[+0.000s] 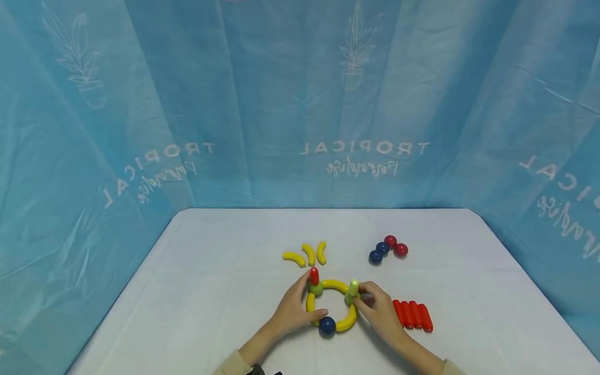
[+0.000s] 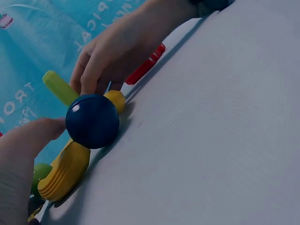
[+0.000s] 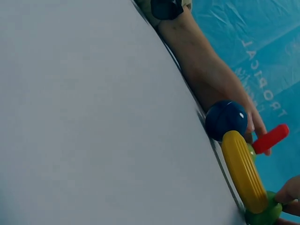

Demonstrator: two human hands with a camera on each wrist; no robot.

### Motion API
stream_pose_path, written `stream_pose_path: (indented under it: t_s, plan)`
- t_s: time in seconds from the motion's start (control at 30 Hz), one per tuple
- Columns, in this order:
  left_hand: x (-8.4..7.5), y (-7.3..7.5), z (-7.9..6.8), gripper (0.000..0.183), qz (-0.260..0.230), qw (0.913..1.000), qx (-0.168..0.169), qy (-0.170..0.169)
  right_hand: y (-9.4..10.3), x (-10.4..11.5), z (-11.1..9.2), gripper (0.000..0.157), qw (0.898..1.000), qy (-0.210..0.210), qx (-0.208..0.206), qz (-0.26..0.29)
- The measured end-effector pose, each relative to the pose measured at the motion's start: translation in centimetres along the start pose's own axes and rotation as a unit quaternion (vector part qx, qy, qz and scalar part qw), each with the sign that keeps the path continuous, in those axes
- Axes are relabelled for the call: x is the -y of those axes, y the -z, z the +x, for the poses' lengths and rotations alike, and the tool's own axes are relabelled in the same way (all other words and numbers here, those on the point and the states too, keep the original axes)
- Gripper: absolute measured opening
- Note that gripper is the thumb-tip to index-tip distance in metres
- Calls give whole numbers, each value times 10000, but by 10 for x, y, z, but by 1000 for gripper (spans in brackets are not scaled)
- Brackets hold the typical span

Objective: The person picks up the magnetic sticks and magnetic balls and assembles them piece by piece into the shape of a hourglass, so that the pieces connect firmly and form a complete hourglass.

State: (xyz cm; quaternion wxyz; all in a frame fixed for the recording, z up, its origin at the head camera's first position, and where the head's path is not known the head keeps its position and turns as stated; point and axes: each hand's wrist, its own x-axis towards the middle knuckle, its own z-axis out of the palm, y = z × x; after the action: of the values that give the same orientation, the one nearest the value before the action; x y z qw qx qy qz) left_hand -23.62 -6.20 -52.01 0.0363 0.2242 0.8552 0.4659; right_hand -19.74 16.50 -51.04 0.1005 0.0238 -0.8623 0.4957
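A ring of yellow curved rods (image 1: 347, 321) and balls lies on the white table, with a dark blue ball (image 1: 327, 326) at its near side. From its far-left green ball (image 1: 316, 288) rises a red rod (image 1: 314, 276); a light green rod (image 1: 353, 287) stands on the right green ball (image 3: 262, 213). My left hand (image 1: 291, 308) holds the ring's left side, thumb at the blue ball and fingers by the red rod's base. With thumb and fingers my right hand (image 1: 380, 312) pinches the right green ball below its rod.
Several red rods (image 1: 417, 315) lie side by side right of my right hand. Beyond the ring are 3 loose yellow curved rods (image 1: 294, 258). Loose dark blue balls (image 1: 376, 257) and red balls (image 1: 400, 250) sit at the back right. A blue printed curtain (image 1: 300, 104) surrounds the table.
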Motion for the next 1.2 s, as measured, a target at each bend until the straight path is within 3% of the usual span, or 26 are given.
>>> stream_pose_path:
  t_s: [0.2,0.3,0.53,0.8,1.0,1.2]
  plan:
    - [2,-2,4,30,-387,9965,-743,-23,-6,2,16,24,10000,-27,58,-68]
    - [3,-3,5,14,-434,9935,-1054,-71,-12,4,25,22,9999,18,39,-141]
    - [4,-3,2,12,-520,9896,-1337,-101,-21,8,43,19,9998,-85,94,-120]
    - [4,-2,6,14,-416,9915,-1158,-431,-17,8,57,28,9986,-22,521,21]
    - [3,-2,6,14,-464,9927,-1069,-319,6,11,63,40,9983,224,505,-184]
    - [4,-2,7,14,-606,9910,-1126,-404,40,8,74,28,9979,281,-8,-583]
